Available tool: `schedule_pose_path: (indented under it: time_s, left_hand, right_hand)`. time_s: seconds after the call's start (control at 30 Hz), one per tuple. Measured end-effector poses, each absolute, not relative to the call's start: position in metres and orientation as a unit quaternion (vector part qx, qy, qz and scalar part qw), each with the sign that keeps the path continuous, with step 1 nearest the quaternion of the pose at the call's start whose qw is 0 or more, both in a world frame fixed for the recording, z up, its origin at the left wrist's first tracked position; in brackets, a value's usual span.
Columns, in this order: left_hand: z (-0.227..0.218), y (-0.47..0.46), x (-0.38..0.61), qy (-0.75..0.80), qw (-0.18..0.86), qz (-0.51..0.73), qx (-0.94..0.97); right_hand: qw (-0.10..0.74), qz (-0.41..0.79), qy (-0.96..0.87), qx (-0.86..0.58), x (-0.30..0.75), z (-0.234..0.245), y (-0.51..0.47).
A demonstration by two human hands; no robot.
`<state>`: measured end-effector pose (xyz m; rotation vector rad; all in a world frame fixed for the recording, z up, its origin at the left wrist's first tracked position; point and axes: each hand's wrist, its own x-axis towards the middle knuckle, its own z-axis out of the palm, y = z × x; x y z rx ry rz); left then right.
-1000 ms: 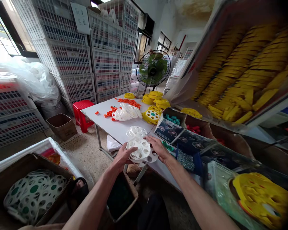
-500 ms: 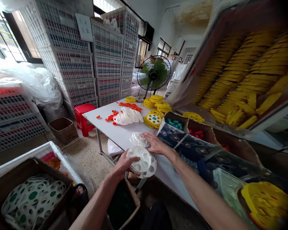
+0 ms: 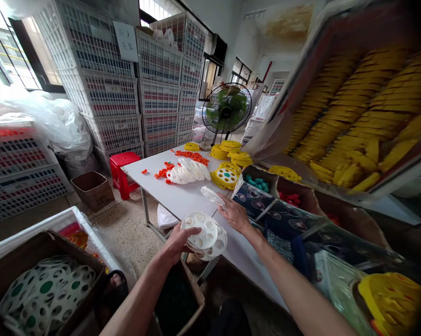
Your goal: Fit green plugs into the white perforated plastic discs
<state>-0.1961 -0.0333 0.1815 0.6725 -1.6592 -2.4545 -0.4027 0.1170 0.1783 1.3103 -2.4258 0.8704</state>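
My left hand (image 3: 178, 240) is closed round a small stack of white perforated discs (image 3: 206, 238), thumb on top, at the table's near edge. To its upper right, my right hand (image 3: 235, 215) grips some thin white discs (image 3: 212, 196), tilted and seen nearly edge-on; how many it holds I cannot tell. Beyond both hands, a toppled row of white discs (image 3: 187, 171) lies on the white table (image 3: 154, 179). Beside that row sits a yellow round piece (image 3: 226, 175) with a white holed disc and green centre.
Small orange parts (image 3: 192, 155) and yellow stacks (image 3: 228, 148) lie farther back. Along the right run open boxes of teal parts (image 3: 256, 183) and red parts (image 3: 290, 198), and a blue bin of screws (image 3: 280, 247). A carton (image 3: 49, 289) of white discs stands lower left; a red stool (image 3: 122, 172) is beyond.
My right hand has lifted white discs off the table and tilted them up, slightly right of where they lay. My left hand keeps its stack, shifted slightly left.
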Motion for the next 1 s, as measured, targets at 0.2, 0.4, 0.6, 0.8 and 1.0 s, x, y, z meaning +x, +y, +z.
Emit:
schedule_pose_path:
  time_s: [0.2, 0.4, 0.6, 0.8, 1.0]
  left_hand:
    - [0.190, -0.033, -0.201, -0.543, 0.069, -0.804, 0.234]
    - [0.186, -0.031, -0.208, -0.543, 0.061, -0.808, 0.219]
    - [0.184, -0.030, -0.209, -0.504, 0.051, -0.845, 0.170]
    - [0.181, -0.034, -0.207, -0.420, 0.040, -0.892, 0.164]
    - [0.178, -0.036, -0.207, -0.440, 0.036, -0.883, 0.157]
  right_hand:
    - [0.098, 0.371, -0.811, 0.442, -0.388, 0.201, 0.142]
    - [0.188, 0.234, -0.801, 0.517, -0.353, 0.218, 0.157]
    - [0.264, 0.053, -0.800, 0.536, -0.324, 0.217, 0.152]
    - [0.255, 0.015, -0.801, 0.541, -0.305, 0.214, 0.147]
    - [0.236, 0.062, -0.792, 0.560, -0.313, 0.206, 0.153]
